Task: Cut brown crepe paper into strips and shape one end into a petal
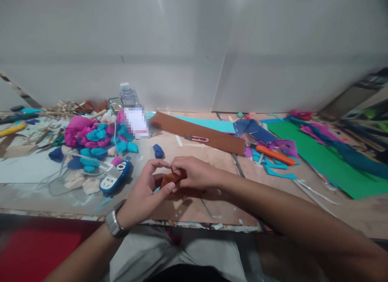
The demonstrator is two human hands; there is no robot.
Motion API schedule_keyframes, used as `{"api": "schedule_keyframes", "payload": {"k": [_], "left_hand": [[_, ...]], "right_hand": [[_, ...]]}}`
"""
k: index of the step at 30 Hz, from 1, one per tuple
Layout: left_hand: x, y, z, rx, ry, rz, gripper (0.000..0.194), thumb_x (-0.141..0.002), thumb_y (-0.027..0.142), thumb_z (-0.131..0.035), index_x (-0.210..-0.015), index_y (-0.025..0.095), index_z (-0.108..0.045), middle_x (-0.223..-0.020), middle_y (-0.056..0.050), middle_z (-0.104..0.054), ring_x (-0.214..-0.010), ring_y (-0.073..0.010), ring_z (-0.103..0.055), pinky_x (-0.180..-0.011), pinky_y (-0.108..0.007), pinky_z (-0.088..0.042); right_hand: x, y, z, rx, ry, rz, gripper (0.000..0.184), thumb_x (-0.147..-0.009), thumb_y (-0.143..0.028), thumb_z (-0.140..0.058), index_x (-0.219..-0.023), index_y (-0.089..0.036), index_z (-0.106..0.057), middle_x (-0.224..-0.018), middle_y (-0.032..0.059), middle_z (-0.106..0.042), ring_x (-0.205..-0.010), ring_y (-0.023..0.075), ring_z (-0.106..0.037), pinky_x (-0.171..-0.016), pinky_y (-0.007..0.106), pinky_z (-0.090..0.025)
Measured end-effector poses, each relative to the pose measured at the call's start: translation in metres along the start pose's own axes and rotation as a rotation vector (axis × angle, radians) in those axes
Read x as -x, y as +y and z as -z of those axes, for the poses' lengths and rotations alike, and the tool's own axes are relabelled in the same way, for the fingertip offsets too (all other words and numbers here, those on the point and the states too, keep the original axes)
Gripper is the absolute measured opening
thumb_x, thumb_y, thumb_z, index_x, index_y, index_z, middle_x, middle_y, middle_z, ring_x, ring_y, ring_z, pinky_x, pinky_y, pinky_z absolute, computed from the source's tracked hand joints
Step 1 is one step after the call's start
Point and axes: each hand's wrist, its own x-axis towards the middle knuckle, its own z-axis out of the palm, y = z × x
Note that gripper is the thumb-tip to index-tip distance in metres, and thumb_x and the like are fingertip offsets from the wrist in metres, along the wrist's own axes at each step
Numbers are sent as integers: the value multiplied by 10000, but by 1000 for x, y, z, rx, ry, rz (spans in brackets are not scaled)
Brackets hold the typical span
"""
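Observation:
Near the table's front edge, my left hand point(153, 189) and my right hand point(192, 172) meet around a small piece of brown crepe paper point(170, 179). Fingers of both hands close on it, and they hide much of its shape. A strip of the same brown shows under my right hand. Just beyond my hands lies a dark blue crumpled paper ball point(158, 151). Further back, a pink box cutter point(197, 139) rests on a long brown folded paper strip point(209, 137).
A blue power strip point(117, 179) with a white cable sits left, beside magenta and blue crumpled paper point(97, 132). Behind stand a clear bottle point(129, 96) and a lit phone point(137, 122). To the right lie an orange cutter point(275, 154) and a green sheet point(315, 156).

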Motion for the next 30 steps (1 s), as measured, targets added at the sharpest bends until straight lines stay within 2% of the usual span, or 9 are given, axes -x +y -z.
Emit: {"api": "schedule_keyframes", "payload": {"k": [3,7,11,14,17,21,24,26,30], "left_hand": [[-5,0,-2,-2,-6,14,367,-960,277,-689,-1274,278,-498,-1248,-97,-645,-1006,-224,-721,-786,-338,-621],[-19,8,-2,-28,82,-64,294,-944,248,-703,-1197,256,-554,-1245,-79,-636,-1009,-212,-729,-772,-308,-630],[-47,23,-4,-114,195,-224,232,-908,192,-723,-1094,219,-586,-1141,-40,-648,-1009,-172,-731,-888,-287,-604],[-73,29,-11,-146,174,-286,214,-898,198,-716,-1059,207,-576,-1112,-43,-655,-1040,-190,-731,-965,-338,-594],[-91,27,-25,-192,142,-350,212,-908,205,-698,-1072,212,-563,-1096,-51,-656,-1012,-195,-731,-931,-344,-602],[-91,18,-44,-385,1,-445,139,-951,195,-636,-1084,218,-604,-1077,-79,-667,-991,-201,-706,-848,-325,-607],[-84,9,-47,-504,-185,-556,180,-917,209,-694,-1076,222,-612,-1128,-105,-677,-1153,-268,-663,-949,-401,-570],[-83,3,-42,-455,-240,-601,155,-937,219,-664,-1080,229,-606,-1129,-107,-674,-1252,-294,-616,-1052,-464,-515],[-91,-12,-29,-303,50,-566,152,-990,242,-587,-1141,239,-595,-1266,-111,-605,-1345,-279,-534,-1197,-517,-382]], "right_hand": [[7,0,4,23,35,-94,367,-746,-305,-879,-869,-215,-544,-804,-55,-565,-738,149,-531,-616,239,-342],[22,10,25,-48,62,-152,555,-716,-320,-902,-1173,-220,-602,-1003,-3,-678,-888,190,-618,-738,266,-431],[40,26,55,-25,65,-259,306,-759,-388,-848,-947,-178,-729,-887,2,-717,-815,197,-630,-716,279,-437],[49,35,67,-121,163,-338,309,-763,-385,-825,-982,-172,-781,-915,19,-764,-862,236,-669,-768,316,-475],[51,43,63,-390,300,-379,290,-735,-333,-815,-974,-171,-795,-915,31,-785,-879,253,-692,-807,347,-507],[47,53,43,-600,457,-391,246,-732,-314,-754,-934,-176,-728,-884,27,-766,-825,209,-696,-773,326,-536],[46,55,33,-703,555,-395,287,-714,-292,-738,-978,-196,-675,-838,2,-741,-717,168,-673,-685,290,-532],[47,53,32,-758,593,-388,288,-718,-305,-742,-977,-208,-659,-808,-11,-725,-659,151,-653,-636,273,-518],[48,48,33,-828,637,-351,314,-660,-316,-826,-907,-209,-665,-859,-8,-729,-736,154,-671,-699,279,-539]]}}
